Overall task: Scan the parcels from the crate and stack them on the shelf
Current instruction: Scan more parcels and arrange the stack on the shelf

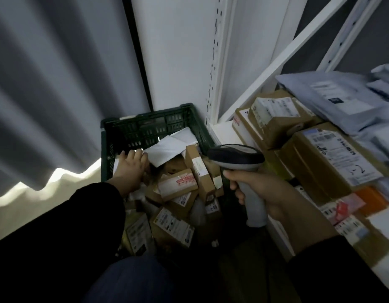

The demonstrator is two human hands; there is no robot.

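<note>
From the head view, the left hand reaches into the far-left part of the green crate, its fingers at the near-left corner of a white envelope that lies on top of the load. I cannot tell whether the fingers pinch that corner or only touch it. The right hand is clamped round the handle of the barcode scanner, which hangs over the crate's right edge with its head pointing away.

The parcels in the crate are a loose jumble. A narrow cardboard box leans on end just right of the envelope, so pulling the envelope out could tip it or bury labels under shifting boxes. The envelope is limp. Lifted by one corner it will likely sag, and its label may fold away from the scanner.

On the right, the shelf already carries stacked cartons with grey poly mailers heaped behind them. Anything slick laid on that slope could slide off. The light is dim, which could make reading a barcode slow.
</note>
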